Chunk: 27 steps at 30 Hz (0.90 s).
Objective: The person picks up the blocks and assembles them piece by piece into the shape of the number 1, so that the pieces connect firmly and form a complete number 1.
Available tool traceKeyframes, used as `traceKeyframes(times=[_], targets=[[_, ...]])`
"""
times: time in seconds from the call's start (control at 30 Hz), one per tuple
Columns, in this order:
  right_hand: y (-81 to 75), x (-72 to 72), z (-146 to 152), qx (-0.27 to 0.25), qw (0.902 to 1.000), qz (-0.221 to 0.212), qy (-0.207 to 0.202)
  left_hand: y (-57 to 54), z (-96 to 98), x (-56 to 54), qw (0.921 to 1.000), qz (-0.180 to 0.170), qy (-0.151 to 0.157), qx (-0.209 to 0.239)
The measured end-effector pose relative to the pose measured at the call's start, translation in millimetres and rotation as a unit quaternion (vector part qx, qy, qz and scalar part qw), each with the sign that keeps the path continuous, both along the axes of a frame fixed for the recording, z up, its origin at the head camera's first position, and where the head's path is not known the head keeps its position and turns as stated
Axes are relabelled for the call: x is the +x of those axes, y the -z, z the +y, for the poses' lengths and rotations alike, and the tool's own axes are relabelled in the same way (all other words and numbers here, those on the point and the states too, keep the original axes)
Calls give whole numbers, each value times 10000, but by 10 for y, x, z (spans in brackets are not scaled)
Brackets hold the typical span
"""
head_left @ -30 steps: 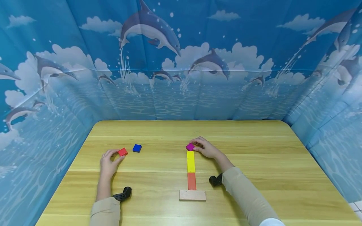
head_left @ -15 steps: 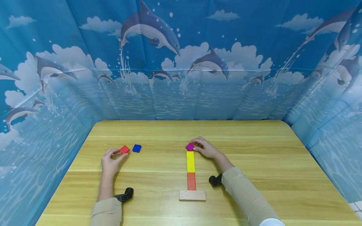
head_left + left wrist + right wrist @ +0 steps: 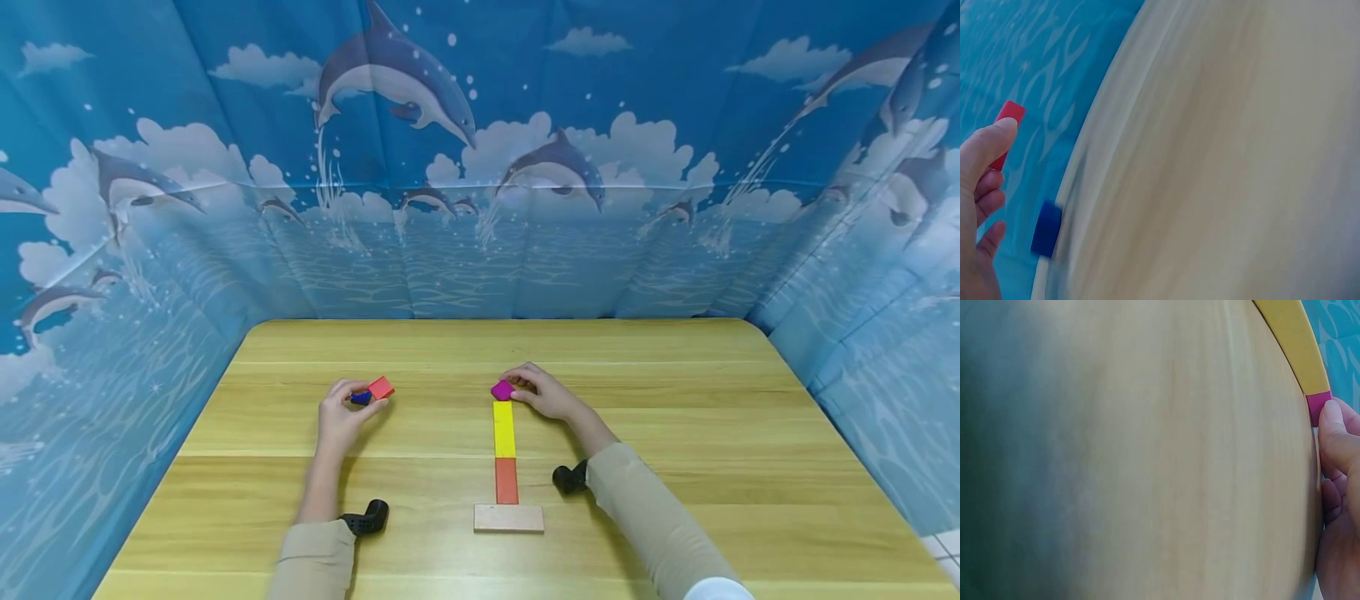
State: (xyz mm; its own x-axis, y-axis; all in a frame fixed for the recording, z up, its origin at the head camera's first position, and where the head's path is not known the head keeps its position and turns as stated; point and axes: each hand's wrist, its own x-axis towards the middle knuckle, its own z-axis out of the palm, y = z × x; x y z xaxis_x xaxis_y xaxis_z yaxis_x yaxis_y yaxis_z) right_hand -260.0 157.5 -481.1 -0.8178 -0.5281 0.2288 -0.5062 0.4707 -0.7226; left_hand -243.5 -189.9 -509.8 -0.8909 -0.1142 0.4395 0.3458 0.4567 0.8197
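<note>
My left hand [image 3: 339, 419] pinches a red square block [image 3: 381, 388] between thumb and fingers. In the left wrist view the red block [image 3: 1012, 111] is held clear of the table. A blue block [image 3: 362, 398] lies on the table, partly covered by that hand in the head view. My right hand [image 3: 551, 396] holds a magenta block [image 3: 502, 390] at the far end of a yellow strip block [image 3: 504, 429]. From the right wrist, the magenta block [image 3: 1317, 407] touches the yellow block's end. An orange-red block [image 3: 506, 481] and a pale wooden block [image 3: 508, 518] continue that line toward me.
The wooden table [image 3: 637, 358] reaches back to a blue dolphin-print curtain [image 3: 465, 267]. A black device [image 3: 366, 518] is worn on the left wrist and another black device [image 3: 570, 477] on the right. Bare tabletop lies between the two hands.
My left hand has moved right with the red block, from left of the blue block to over it and slightly past. The right hand stays at the magenta block.
</note>
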Motion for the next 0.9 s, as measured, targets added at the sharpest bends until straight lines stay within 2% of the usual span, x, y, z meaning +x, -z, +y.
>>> traceKeyframes(times=[0.07, 0.2, 0.37, 0.5, 0.57, 0.67, 0.73, 0.8, 0.9], targets=[[29, -22, 12, 49, 10000, 17, 0, -1, 95, -23, 9998, -19, 195, 25], [221, -145, 76, 7, 10000, 75, -41, 3, 271, -73, 9989, 9, 474, -6], [413, -283, 165, -275, 9988, 220, -330, 11, 469, -132, 9972, 0, 702, -250], [414, -284, 160, -260, 9988, 258, -310, 43, 606, -179, 9954, -128, 872, -384], [282, -191, 108, -137, 9997, 110, -160, 62, 668, -196, 9946, -165, 937, -404], [261, -174, 85, 73, 10000, 41, 31, 86, 756, -214, 9937, -205, 1026, -411], [261, -177, 84, 141, 9999, 31, 50, 97, 813, -221, 9927, -199, 1107, -433], [363, -248, 117, 150, 9999, 53, 56, 108, 869, -229, 9915, -184, 1196, -472], [382, -269, 135, -5, 9999, 133, -79, 124, 948, -246, 9892, -242, 1347, -523]])
